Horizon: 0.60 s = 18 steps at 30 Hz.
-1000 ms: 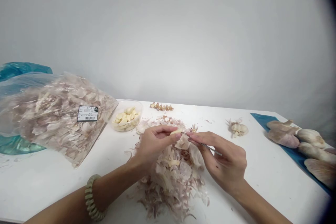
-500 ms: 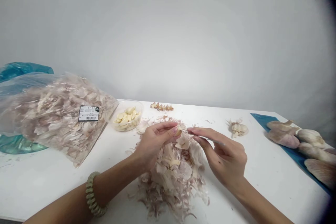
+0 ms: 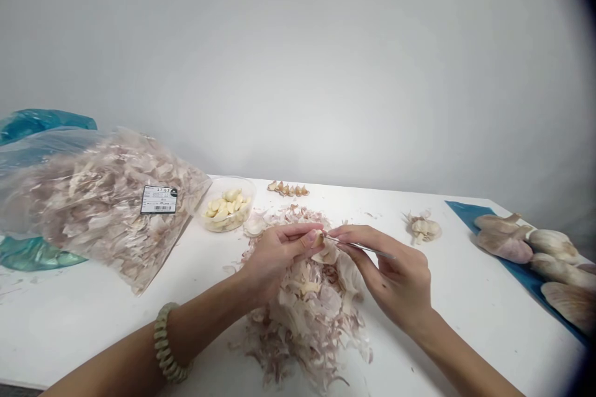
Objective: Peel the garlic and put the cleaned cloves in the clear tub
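Note:
Between the thumb and fingers of my left hand (image 3: pixel 274 257) is a garlic clove (image 3: pixel 318 238), mostly covered by the fingertips. My right hand (image 3: pixel 400 270) is closed around slim metal tweezers (image 3: pixel 367 248), whose tips meet the clove from the right. Both hands are above a heap of garlic skins (image 3: pixel 311 316) on the white table (image 3: pixel 205 335). Beyond my left hand, a clear round tub (image 3: pixel 251 189) holds peeled cloves (image 3: pixel 228 206). Behind the heap, several unpeeled cloves (image 3: pixel 288 189) lie in a row.
A large clear bag of garlic skins (image 3: pixel 107 198) with a price label fills the left side, with blue plastic (image 3: pixel 46 121) behind it. To the right lies a partly broken garlic bulb (image 3: pixel 423 227). Several whole bulbs (image 3: pixel 552 245) rest on a blue sheet (image 3: pixel 465 211) farther right.
My right hand has moved slightly left, bringing the tweezer tips against the clove. The left hand still pinches the clove, which has turned a little.

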Available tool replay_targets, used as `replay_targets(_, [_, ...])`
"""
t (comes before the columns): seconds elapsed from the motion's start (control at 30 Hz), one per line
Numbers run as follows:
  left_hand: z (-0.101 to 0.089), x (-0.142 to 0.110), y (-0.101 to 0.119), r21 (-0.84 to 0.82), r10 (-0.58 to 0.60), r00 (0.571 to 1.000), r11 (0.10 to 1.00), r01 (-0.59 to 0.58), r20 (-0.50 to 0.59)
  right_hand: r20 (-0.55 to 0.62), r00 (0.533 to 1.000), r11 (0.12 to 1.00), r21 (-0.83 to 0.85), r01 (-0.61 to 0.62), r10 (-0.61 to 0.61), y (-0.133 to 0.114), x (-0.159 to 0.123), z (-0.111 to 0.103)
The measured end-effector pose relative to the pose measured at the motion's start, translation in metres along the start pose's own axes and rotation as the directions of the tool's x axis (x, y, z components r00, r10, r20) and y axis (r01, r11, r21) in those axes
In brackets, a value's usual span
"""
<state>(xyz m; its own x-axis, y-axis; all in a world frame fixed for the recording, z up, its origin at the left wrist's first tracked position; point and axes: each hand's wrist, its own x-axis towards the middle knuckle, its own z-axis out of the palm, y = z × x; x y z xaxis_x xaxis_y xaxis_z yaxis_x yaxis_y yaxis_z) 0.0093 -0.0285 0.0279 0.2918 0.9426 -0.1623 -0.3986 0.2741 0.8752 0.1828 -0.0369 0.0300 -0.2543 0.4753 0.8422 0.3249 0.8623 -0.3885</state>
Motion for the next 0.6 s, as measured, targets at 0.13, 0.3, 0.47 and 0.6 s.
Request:
replay_targets(0.13, [0.0001, -0.0010, 0.0002, 0.031, -0.004, 1.000, 1.000, 0.005, -0.019, 0.052, 0.999, 1.000, -0.004, 0.001, -0.001, 0.0005, -0.0011, -0.0024])
replay_targets(0.3, [0.0011, -0.0014, -0.0020, 0.020, -0.008, 0.997, 1.000, 0.009, -0.073, 0.093, 0.995, 0.999, -0.031, 0.044, -0.041, 0.0012, -0.0009, -0.0039])
replay_targets(0.47, [0.0017, -0.0014, -0.0019, 0.027, -0.012, 0.994, 1.000, 0.014, -0.105, 0.091, 0.990, 0.994, -0.028, 0.108, -0.105, -0.0006, 0.0018, -0.0020])
replay_targets(0.6, [0.0034, -0.0021, -0.0016, 0.023, -0.018, 0.993, 1.000, 0.021, -0.116, 0.093, 0.982, 0.984, -0.044, 0.170, -0.166, -0.0009, 0.0005, -0.0003])
